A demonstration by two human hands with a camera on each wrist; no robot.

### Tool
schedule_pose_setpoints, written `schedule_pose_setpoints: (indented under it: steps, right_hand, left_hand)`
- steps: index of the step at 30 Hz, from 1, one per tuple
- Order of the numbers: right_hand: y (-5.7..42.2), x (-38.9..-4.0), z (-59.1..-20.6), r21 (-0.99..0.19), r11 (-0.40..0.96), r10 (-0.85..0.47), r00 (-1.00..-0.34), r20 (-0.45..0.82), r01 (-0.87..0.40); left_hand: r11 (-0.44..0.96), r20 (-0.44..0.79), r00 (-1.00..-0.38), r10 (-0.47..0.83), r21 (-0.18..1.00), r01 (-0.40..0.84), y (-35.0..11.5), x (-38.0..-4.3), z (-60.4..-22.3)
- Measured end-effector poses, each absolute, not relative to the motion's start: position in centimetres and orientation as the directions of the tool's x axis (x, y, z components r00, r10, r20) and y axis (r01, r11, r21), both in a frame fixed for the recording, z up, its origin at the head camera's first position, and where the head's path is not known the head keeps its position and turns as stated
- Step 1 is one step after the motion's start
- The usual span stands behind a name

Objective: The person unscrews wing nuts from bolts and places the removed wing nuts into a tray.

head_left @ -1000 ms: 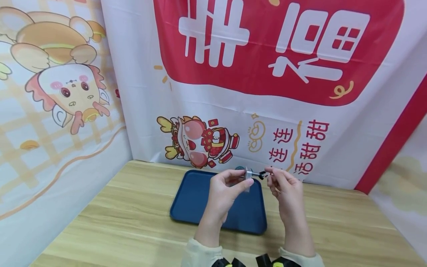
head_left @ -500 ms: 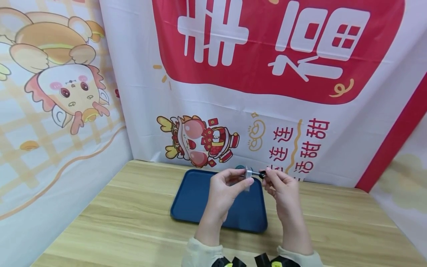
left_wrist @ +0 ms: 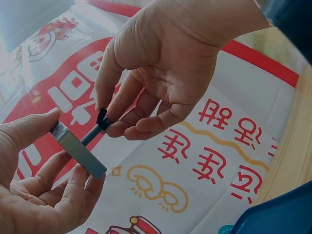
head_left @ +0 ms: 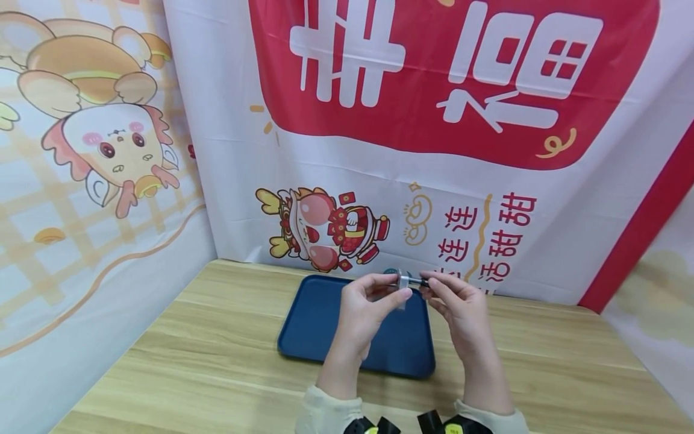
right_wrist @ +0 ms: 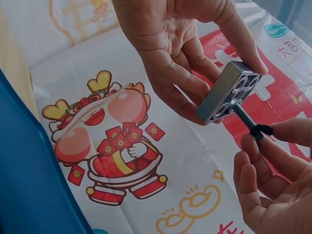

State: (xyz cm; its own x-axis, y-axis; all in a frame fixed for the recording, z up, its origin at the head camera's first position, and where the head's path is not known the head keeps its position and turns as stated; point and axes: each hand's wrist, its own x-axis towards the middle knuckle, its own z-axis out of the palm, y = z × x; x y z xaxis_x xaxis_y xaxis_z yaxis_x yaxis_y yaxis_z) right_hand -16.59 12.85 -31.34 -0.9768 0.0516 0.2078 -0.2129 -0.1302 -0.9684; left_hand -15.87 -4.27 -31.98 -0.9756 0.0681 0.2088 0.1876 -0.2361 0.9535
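Observation:
Above the tray, my left hand [head_left: 368,306] pinches a small rectangular metal block [left_wrist: 80,152] between thumb and fingers. In the right wrist view the block [right_wrist: 228,92] shows a ribbed, hollow face. A threaded bolt [right_wrist: 245,117] sticks out of the middle of that face, toward my right hand [head_left: 459,306]. Near the bolt's free end sits a black wing nut [right_wrist: 263,129]. My right thumb and fingertips pinch this wing nut [left_wrist: 102,118], while the other right fingers are loosely bent. In the head view the right fingers mostly cover the wing nut.
A dark blue tray [head_left: 309,325] lies on the wood-grain table [head_left: 217,349] beneath the hands. Behind the table hangs a white and red printed cloth [head_left: 233,181], with another patterned cloth [head_left: 108,241] at the left.
My right hand has shifted slightly left toward the block, and its fingers have closed over the wing nut, which showed more before. My left hand and the block have stayed nearly still.

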Motion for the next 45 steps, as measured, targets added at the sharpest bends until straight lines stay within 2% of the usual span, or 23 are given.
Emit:
schedule_pose_setpoints:
  steps: [7, 21, 26, 33, 45]
  right_hand:
    - [13.0, -16.6, -31.6, -0.957, -0.086, 0.021, -0.961, 0.277, -0.277]
    - [13.1, -16.7, -31.7, -0.955, -0.039, 0.031, -0.956, 0.292, -0.293]
    - [13.1, -16.7, -31.5, -0.966, -0.040, 0.073, -0.965, 0.251, -0.254]
    - [13.2, -16.8, -31.1, -0.973, -0.151, 0.199, -0.969, 0.145, -0.177]
    - [12.2, -16.8, -31.1, -0.971, -0.176, 0.172, -0.976, 0.134, -0.164]
  left_hand:
    - [-0.238, 0.201, -0.977, 0.069, 0.954, 0.180, -4.2, -15.9, -31.9]
    - [-0.237, 0.201, -0.977, 0.076, 0.955, 0.179, -4.2, -15.8, -31.9]
    - [-0.238, 0.200, -0.977, 0.076, 0.955, 0.177, -4.1, -15.8, -31.9]
    - [-0.247, 0.206, -0.976, 0.073, 0.951, 0.183, -4.0, -15.9, -31.9]
    - [-0.243, 0.212, -0.975, 0.067, 0.951, 0.190, -4.0, -15.9, -32.0]
